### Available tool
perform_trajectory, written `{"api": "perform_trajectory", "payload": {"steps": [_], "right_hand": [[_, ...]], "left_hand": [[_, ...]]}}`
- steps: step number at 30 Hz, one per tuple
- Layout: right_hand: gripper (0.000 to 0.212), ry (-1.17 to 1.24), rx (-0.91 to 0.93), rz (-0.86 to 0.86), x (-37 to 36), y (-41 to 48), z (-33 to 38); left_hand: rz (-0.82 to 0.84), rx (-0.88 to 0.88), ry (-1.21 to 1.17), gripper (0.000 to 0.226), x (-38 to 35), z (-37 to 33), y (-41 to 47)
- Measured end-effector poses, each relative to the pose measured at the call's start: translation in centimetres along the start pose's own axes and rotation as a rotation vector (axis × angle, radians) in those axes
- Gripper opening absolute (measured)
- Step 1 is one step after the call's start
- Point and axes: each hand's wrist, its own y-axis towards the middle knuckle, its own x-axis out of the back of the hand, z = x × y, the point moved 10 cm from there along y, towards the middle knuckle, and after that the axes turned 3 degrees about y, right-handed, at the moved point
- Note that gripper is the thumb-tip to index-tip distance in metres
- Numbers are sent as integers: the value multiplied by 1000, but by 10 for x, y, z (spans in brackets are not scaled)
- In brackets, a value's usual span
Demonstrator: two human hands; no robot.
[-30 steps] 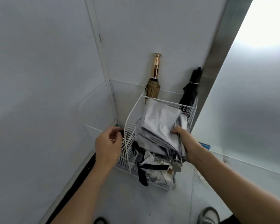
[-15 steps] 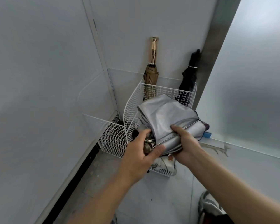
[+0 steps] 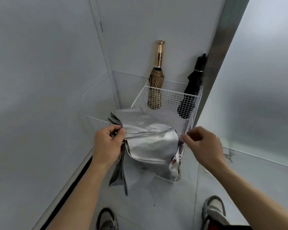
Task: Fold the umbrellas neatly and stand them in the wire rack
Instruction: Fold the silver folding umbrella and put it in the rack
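Observation:
A silver-grey umbrella [image 3: 150,140] hangs loosely unfolded in front of the white wire rack [image 3: 171,95]. My left hand [image 3: 107,143] grips its left end, fingers curled round the bunched fabric. Just off the umbrella's right edge, my right hand [image 3: 203,143] hovers with loosely curled fingers and holds nothing. A tan umbrella with a gold handle [image 3: 156,83] and a black umbrella [image 3: 192,90] stand upright at the back of the rack. A patterned white umbrella [image 3: 175,161] lies in the rack's front, mostly hidden by the silver fabric.
The rack sits in a corner between pale walls and a frosted glass panel [image 3: 256,88] on the right. A second, lower wire basket [image 3: 96,120] stands to the left. My two shoes [image 3: 213,213] are on the grey floor below.
The silver umbrella came out of the rack and now hangs open from my left hand. My right hand released it and drew away to the right.

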Motion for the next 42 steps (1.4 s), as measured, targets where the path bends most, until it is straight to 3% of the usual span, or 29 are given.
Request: {"api": "perform_trajectory", "payload": {"steps": [2, 5, 7, 9, 11, 13, 16, 20, 23, 25, 30, 37, 42], "right_hand": [[39, 31, 98, 54, -6, -2, 11], [88, -163, 254, 421, -50, -19, 29], [103, -327, 322, 595, -78, -32, 27], [85, -384, 306, 628, -92, -35, 20], [36, -294, 258, 584, -94, -34, 18], [21, -121, 181, 581, -95, -32, 14], [27, 46, 83, 664, -101, -33, 5], [57, 17, 43, 806, -114, -43, -1], [92, -13, 88, 790, -116, -46, 8], [103, 57, 102, 745, -113, -45, 17], [97, 12, 143, 787, -123, -56, 23], [91, -22, 174, 765, -135, -62, 30], [28, -30, 105, 735, -135, -54, 22]], "left_hand": [[56, -2, 19, 9, -5, 0, 1], [149, -40, 48, 7, -19, -11, -4], [211, -68, 31, 18, -26, -20, -10], [246, -77, -21, 22, -31, -27, -15], [226, -71, -96, 17, -30, -33, -19], [161, -53, -178, 13, -24, -37, -20], [123, -54, -221, 7, -20, -41, -20], [147, -156, -151, 28, -23, -51, -25], [140, -335, -45, 39, -25, -68, -33], [117, -465, 65, 41, -24, -81, -36], [34, -523, 106, 39, -11, -89, -35], [-112, -409, -245, 29, 24, -109, -36], [-115, -282, -423, 38, 29, -99, -29]]}}
